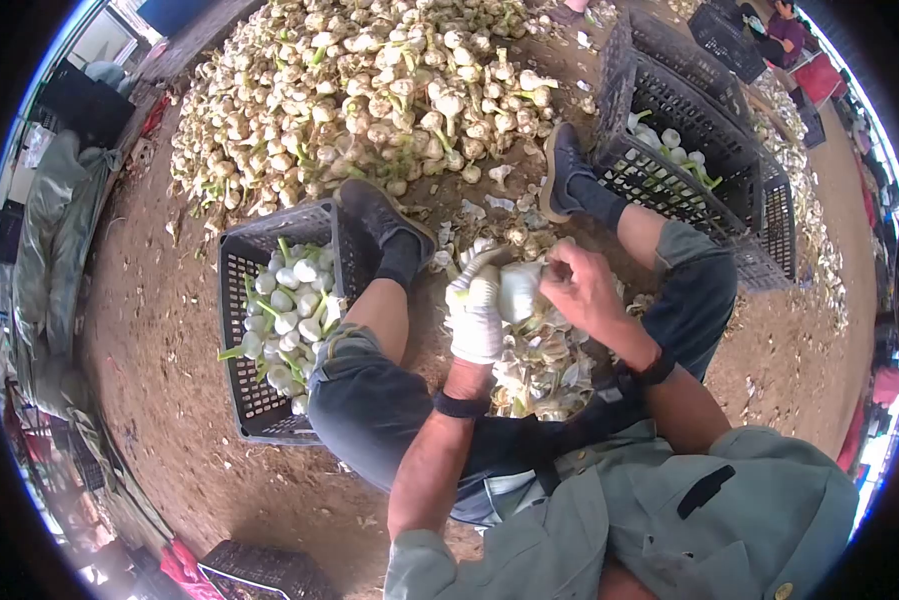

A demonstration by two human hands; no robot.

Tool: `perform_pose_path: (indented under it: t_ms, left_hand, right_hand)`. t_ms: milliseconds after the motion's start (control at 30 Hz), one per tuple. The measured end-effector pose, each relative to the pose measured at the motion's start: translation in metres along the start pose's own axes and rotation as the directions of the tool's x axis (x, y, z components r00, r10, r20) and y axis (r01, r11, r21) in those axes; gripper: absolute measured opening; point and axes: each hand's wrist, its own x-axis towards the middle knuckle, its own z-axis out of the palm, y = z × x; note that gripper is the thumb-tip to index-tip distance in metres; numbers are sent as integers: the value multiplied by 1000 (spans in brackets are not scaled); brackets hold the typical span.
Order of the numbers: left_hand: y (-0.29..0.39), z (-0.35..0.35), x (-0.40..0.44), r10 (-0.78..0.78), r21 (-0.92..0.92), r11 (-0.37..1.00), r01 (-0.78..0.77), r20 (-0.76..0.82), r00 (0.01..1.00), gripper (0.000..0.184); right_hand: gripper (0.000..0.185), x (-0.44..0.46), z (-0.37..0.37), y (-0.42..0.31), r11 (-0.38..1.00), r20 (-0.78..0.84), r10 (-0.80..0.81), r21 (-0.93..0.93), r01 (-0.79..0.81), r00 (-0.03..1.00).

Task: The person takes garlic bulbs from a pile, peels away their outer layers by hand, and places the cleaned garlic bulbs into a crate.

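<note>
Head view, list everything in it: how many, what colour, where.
Pile: one, cream, top centre; garlic too many to count
Left crate: one, dark, left of centre
Crate bulbs: many, white and green, in left crate
Right crates: several, dark, upper right, one holding bulbs
Bulb: one, white, centre
Peelings: many, pale, under the bulb
Tarp: one, grey-green, left edge
Lower crate: one, dark, bottom left
Other person: one, purple top, upper right
Edge clutter: uncounted, mixed colours, both sides, blurred
Shoes: two, dark, by the pile
Shirt: one, grey-green, bottom right
Left hand: one, white-gloved, holding the bulb
Right hand: one, bare, at its right
</note>
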Motion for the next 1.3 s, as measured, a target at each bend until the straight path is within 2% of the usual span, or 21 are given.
perform_pose_path:
  t_ms: [133, 167, 200, 300, 333, 367, 433, 500, 533, 633, 667, 767, 900, 1000, 1033, 1100, 1133, 1167, 1233, 1267, 1300]
  left_hand:
    - [8, 5, 5, -35, -138, 989, 47, 83, 996, 42]
    - [10, 6, 7, -47, -208, 976, 64, 83, 995, 43]
    - [7, 4, 10, -37, -224, 973, 53, 72, 997, 44]
    - [1, 4, 10, -24, -194, 980, 37, 65, 998, 41]
    - [0, 7, 11, -92, -99, 991, 87, -49, 995, 40]
    - [-6, 5, 12, -92, -97, 991, 87, -48, 995, 40]
    - [-14, 1, 15, -313, -149, 941, 303, -48, 948, 38]
    - [-20, -5, 10, -429, -22, 903, 429, -52, 902, 47]
    - [-27, -9, 9, -350, -63, 935, 349, -5, 937, 49]
    - [-34, -11, 8, -214, -148, 965, 218, 42, 976, 54]
    - [-28, -10, 8, -206, -165, 961, 222, 105, 973, 55]
    - [-20, -9, 7, -176, -216, 952, 219, 198, 964, 56]
    - [-6, -2, 5, -315, -400, 863, 309, 54, 948, 55]
    - [-8, -4, 14, -492, -505, 798, 327, -233, 839, 49]
    - [-16, -10, 21, -460, -469, 835, 290, -304, 834, 51]
    - [-15, -18, 27, -523, -616, 742, 265, -283, 804, 54]
    - [-3, -8, 29, -501, -574, 793, 204, -422, 756, 58]
    - [-3, -12, 29, -499, -570, 796, 203, -428, 753, 58]
    - [0, -22, 31, -548, -631, 728, 267, -302, 780, 60]
    - [1, -24, 30, -528, -627, 714, 312, -190, 827, 62]
    - [-1, -26, 30, -529, -627, 714, 313, -189, 828, 62]
  right_hand:
    - [14, -2, -13, 0, 978, 103, 119, 162, -134, 988]
    - [16, 0, -19, -5, 832, 213, 327, 397, -388, 921]
    - [20, 2, -22, -11, 570, 369, 472, 564, -597, 800]
    - [31, -3, -18, -20, 545, 444, 393, 593, -593, 805]
    - [32, -9, -5, -13, 757, 219, 345, 511, -408, 913]
    - [32, -10, -6, -11, 756, 218, 345, 512, -408, 913]
    - [25, -4, -14, -17, 977, 51, 68, 197, -77, 996]
    - [22, -4, -10, -13, 969, 3, 159, 190, -157, 987]
    - [19, -4, -6, -9, 955, -48, 244, 187, -231, 969]
    - [17, -21, 25, 58, 978, -188, 194, 117, -174, 963]
    - [19, -28, 21, 58, 961, -41, 267, 87, -262, 963]
    - [21, -40, 30, 66, 968, 81, 234, 78, -240, 969]
    - [24, -30, 9, 41, 881, 84, 436, 164, -444, 896]
    - [26, -32, -1, 48, 895, 42, 400, 197, -400, 916]
    - [26, -34, -7, 45, 891, 44, 406, 205, -406, 913]
    - [24, -39, -18, 44, 942, 11, 330, 54, -330, 944]
    - [21, -40, -24, 38, 962, 11, 265, 60, -265, 964]
    - [21, -48, -24, 45, 962, 14, 266, 67, -266, 964]
    - [23, -66, -19, 67, 949, 491, 280, -13, -315, 825]
    - [23, -75, -12, 70, 949, 489, 281, -11, -317, 826]
    - [27, -80, -8, 67, 994, 407, 102, 1, -112, 908]
